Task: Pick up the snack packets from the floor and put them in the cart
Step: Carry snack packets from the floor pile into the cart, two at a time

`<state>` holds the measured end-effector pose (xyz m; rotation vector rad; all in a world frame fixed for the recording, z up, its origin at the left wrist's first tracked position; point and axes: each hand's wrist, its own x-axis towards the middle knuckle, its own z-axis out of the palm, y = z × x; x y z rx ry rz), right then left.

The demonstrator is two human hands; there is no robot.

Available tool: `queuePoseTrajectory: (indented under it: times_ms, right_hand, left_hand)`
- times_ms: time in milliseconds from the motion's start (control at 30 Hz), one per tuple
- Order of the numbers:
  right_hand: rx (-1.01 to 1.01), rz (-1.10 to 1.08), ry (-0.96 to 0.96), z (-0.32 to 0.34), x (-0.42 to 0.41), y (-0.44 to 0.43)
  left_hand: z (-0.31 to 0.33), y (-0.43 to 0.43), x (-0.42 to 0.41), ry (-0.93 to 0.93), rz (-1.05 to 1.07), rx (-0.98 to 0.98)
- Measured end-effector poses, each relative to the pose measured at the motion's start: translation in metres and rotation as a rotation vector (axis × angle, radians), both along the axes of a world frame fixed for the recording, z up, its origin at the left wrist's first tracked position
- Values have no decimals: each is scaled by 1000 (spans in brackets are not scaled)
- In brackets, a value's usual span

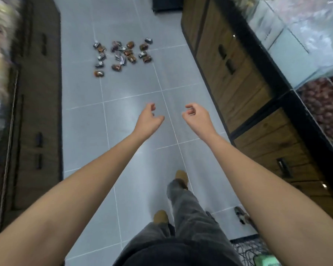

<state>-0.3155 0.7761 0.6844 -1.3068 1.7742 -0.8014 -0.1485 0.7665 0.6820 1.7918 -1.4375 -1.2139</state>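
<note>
Several small brown and silver snack packets [121,54] lie scattered on the grey tiled floor ahead, in the aisle's far middle. My left hand [148,118] and my right hand [195,116] are stretched out in front of me at mid-frame, well short of the packets. Both hold nothing, with fingers loosely curled. A dark wire cart [246,250] shows at the bottom right edge, partly hidden by my right forearm. One more packet [241,215] lies on the floor just beyond the cart.
Dark shelving [37,112] lines the left side of the aisle. Wooden drawer cabinets [238,83] with glass display bins [306,45] above run along the right. My legs and tan shoes [181,176] are below, mid-stride on the tiles.
</note>
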Motion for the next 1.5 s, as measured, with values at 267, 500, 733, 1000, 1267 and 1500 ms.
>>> queuePoseTrajectory:
  times_ms: [267, 500, 733, 1000, 1267, 1500]
  right_hand:
    - [12, 159, -50, -10, 42, -156]
    - [47, 279, -81, -9, 78, -282]
    - [78, 408, -78, -17, 122, -369]
    - [95, 472, -31, -27, 186, -490]
    - [117, 460, -23, -24, 272, -630]
    - [106, 445, -6, -18, 315, -731]
  left_hand:
    - [7, -120, 37, -27, 100, 32]
    - [11, -225, 56, 14, 244, 67]
    - [10, -306, 89, 24, 403, 41]
    - [-8, -422, 159, -6, 453, 17]
    - [-18, -560, 252, -51, 373, 52]
    - [-16, -667, 318, -44, 399, 41]
